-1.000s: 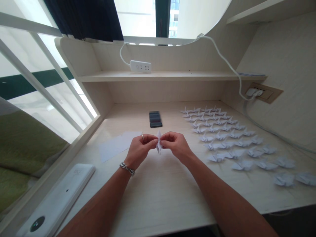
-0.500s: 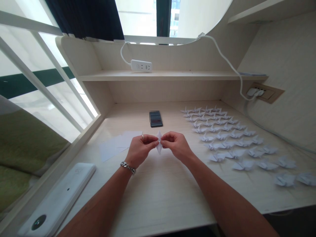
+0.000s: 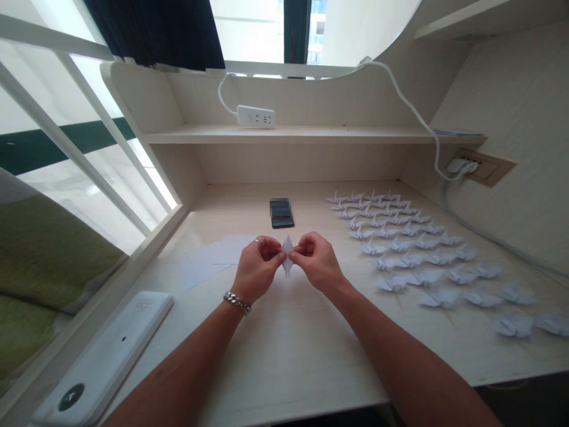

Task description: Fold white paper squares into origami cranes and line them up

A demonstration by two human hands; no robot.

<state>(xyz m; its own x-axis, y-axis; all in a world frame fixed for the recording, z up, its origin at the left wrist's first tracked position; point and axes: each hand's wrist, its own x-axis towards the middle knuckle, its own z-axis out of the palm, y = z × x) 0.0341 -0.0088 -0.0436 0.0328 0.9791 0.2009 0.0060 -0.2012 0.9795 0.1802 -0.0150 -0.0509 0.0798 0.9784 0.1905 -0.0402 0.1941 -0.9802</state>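
Between my two hands stands a small piece of folded white paper (image 3: pixel 288 244), a narrow diamond shape with pointed top and bottom. My left hand (image 3: pixel 259 267), with a ring and a chain bracelet, pinches its left side between thumb and forefinger. From the other side my right hand (image 3: pixel 317 260) grips it the same way, fingers curled. Flat white paper sheets (image 3: pixel 204 264) lie overlapping to the left of my left hand. Rows of folded paper cranes (image 3: pixel 406 244) cover the right part of the desk.
A dark phone (image 3: pixel 281 213), its screen blurred out, lies beyond my hands. At the front left rests a long white device (image 3: pixel 106 356) with a round dark spot. A power strip (image 3: pixel 256 117) sits on the shelf (image 3: pixel 311 135). Cables run to the wall socket (image 3: pixel 482 166) at right.
The folded paper now shows a wider face between my fingertips. My fingers have shifted slightly on it, and both hands keep hold. The whole view has moved very slightly.
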